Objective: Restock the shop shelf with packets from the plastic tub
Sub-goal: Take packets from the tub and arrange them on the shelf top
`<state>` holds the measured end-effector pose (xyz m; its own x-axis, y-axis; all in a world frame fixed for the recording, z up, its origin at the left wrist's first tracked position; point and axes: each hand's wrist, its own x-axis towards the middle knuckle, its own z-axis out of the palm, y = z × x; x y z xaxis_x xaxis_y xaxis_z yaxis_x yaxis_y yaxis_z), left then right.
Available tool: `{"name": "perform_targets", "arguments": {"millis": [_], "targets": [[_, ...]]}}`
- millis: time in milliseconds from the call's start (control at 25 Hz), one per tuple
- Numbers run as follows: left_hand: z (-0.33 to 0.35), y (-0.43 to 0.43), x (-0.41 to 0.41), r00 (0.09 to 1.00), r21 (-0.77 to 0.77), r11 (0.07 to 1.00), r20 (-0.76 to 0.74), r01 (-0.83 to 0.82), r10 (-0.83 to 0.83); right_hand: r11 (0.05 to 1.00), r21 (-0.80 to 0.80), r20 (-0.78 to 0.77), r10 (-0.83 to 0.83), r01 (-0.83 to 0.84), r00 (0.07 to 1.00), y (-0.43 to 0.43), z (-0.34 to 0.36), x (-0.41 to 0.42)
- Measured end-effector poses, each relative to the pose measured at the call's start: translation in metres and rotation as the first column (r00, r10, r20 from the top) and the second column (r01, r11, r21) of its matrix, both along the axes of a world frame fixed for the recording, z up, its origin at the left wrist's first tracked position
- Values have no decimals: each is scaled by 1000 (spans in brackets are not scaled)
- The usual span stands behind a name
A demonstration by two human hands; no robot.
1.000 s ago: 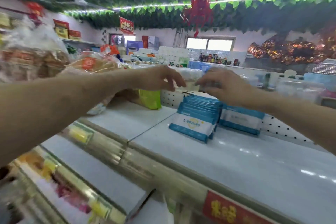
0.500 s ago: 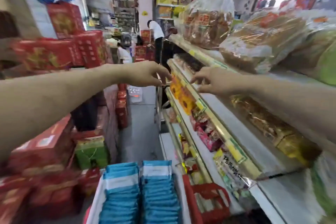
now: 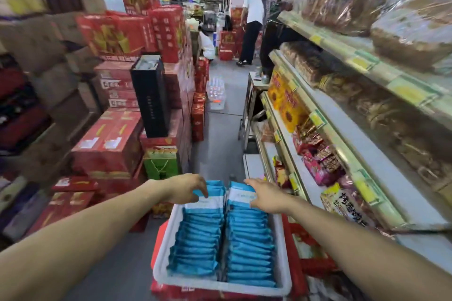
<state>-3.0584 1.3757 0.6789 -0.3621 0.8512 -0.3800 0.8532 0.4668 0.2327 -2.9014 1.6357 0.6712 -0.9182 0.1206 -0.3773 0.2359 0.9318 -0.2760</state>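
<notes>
A white plastic tub (image 3: 160, 254) sits low in front of me on red boxes. It holds two rows of blue and white packets (image 3: 247, 247) standing on edge. My left hand (image 3: 188, 188) reaches over the far end of the left row, its curved fingertips touching the top packets. My right hand (image 3: 265, 194) lies on the far end of the right row, fingers spread over a white-faced packet (image 3: 241, 196). Neither hand plainly grips a packet. The shop shelf (image 3: 342, 151) runs along my right in several tiers.
Red gift cartons (image 3: 115, 139) and a black box (image 3: 150, 95) are stacked along the left of the narrow aisle. Snack bags fill the right shelves. A red basket (image 3: 315, 261) sits right of the tub. A person in a white top (image 3: 252, 24) stands far down the aisle.
My view swung from the top shelf with its blue packets down to the aisle and tub. Both hands dropped from shelf height onto the far ends of the packet rows.
</notes>
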Motion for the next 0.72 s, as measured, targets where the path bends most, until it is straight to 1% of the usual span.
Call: {"name": "perform_targets", "arguments": {"millis": [120,280,400,480,520,560,640,720], "targets": [[-17,-9,4,998,54,998,-61,27,-24,992,123,-153,24,-5,988,-9,-24,4],[-23,-12,13,992,70,989,-17,129,-128,989,120,-170,107,-87,980,-11,-21,12],[-11,-13,11,990,191,972,-64,135,-124,995,62,-194,86,-75,977,-4,18,15],[28,4,-6,993,258,960,-64,110,-96,998,28,-266,61,-56,962,7,71,17],[55,16,-19,995,300,949,-57,98,-84,998,41,-315,66,-56,947,14,103,18],[88,31,-31,996,346,934,-49,90,-78,997,59,-362,65,-46,930,23,136,18],[164,72,-46,992,426,896,-68,126,-107,995,99,-446,56,-13,893,50,207,24],[241,119,-44,983,490,852,-99,184,-156,982,188,-500,96,0,861,83,276,41]]}}
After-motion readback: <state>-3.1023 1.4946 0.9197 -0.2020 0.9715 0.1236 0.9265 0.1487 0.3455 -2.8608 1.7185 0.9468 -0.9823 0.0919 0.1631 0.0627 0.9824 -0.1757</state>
